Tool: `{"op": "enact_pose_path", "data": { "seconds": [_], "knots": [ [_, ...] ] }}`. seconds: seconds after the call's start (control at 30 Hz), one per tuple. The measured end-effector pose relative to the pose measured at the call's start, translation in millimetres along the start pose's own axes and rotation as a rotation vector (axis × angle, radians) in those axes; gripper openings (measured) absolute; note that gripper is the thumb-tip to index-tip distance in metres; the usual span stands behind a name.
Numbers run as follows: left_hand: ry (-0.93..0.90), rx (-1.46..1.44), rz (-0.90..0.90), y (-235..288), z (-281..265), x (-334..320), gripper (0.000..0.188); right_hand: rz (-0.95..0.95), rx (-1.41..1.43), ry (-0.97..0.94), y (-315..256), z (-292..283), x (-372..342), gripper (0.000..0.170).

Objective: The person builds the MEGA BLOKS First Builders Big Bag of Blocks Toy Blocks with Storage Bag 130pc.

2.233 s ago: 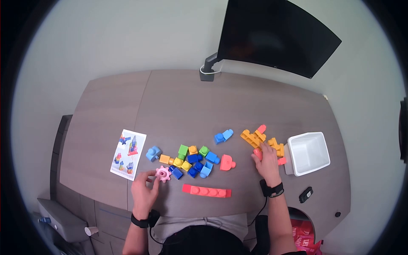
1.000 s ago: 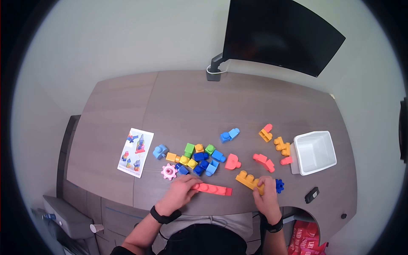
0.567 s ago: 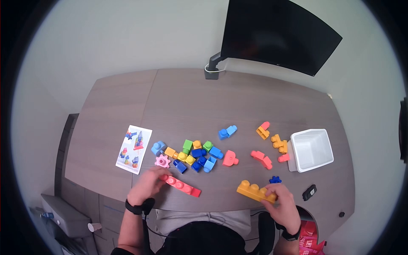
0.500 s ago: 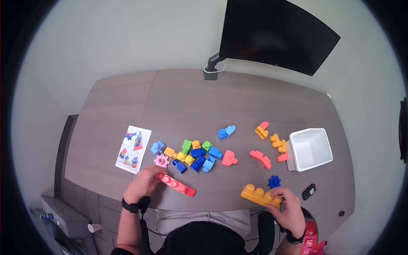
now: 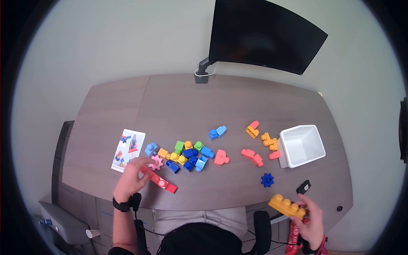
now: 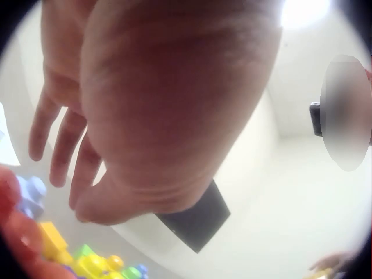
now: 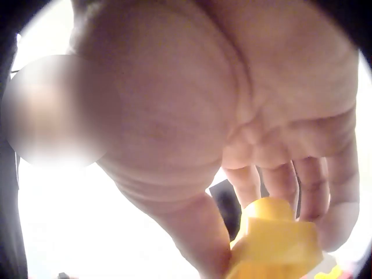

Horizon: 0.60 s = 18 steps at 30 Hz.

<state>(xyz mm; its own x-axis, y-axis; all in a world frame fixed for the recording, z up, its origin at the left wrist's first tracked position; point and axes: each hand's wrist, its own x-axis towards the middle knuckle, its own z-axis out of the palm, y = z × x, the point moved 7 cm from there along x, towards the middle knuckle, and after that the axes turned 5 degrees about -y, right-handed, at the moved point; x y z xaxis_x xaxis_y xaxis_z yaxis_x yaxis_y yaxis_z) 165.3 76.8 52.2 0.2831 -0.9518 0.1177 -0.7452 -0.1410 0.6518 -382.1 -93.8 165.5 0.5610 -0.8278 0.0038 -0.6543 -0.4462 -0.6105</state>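
Close to the left end of a long red building block [image 5: 161, 182] is my left hand [image 5: 128, 182], its fingers stretched toward a pink gear [image 5: 157, 163]. The left wrist view shows the thumb near the index fingertip with nothing between them; the red block [image 6: 26, 241] lies off to the side. My right hand [image 5: 312, 223] grips one end of a long orange building block [image 5: 285, 206] between thumb and fingers, studs up, over the front right desk edge. In the right wrist view the orange block [image 7: 276, 244] sits between thumb and fingers. A dark blue gear [image 5: 267, 180] lies beyond it.
Several blue, green and yellow blocks [image 5: 190, 153] lie mid-desk, with red curved blocks [image 5: 252, 157] and orange pieces [image 5: 269, 141] further right. A picture sheet [image 5: 127, 149] lies left. A white bin [image 5: 293, 163], a black device [image 5: 303, 187] and a monitor [image 5: 265, 36] are also there.
The left hand has slid the long red block leftward, and its fingers now reach off it. The right hand has taken up the orange block and carried it right, away from the blue gear.
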Motion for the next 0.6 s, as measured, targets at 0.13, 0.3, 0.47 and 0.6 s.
{"op": "enact_pose_path", "data": {
  "seconds": [0.13, 0.3, 0.47, 0.6],
  "knots": [
    [-0.039, -0.131, 0.073, 57, 39, 11, 0.036, -0.214, 0.015, -0.123, -8, 95, 46, 0.062],
    [-0.240, -0.185, 0.250, 100, 121, 13, 0.053, -0.353, 0.034, -0.195, -8, 217, 79, 0.042],
    [-0.326, -0.128, 0.219, 95, 177, 9, 0.056, -0.359, -0.081, -0.268, -8, 257, 99, 0.038],
    [-0.321, -0.091, 0.145, 77, 197, 11, 0.041, -0.391, -0.061, -0.218, -5, 251, 114, 0.047]
  ]
}}
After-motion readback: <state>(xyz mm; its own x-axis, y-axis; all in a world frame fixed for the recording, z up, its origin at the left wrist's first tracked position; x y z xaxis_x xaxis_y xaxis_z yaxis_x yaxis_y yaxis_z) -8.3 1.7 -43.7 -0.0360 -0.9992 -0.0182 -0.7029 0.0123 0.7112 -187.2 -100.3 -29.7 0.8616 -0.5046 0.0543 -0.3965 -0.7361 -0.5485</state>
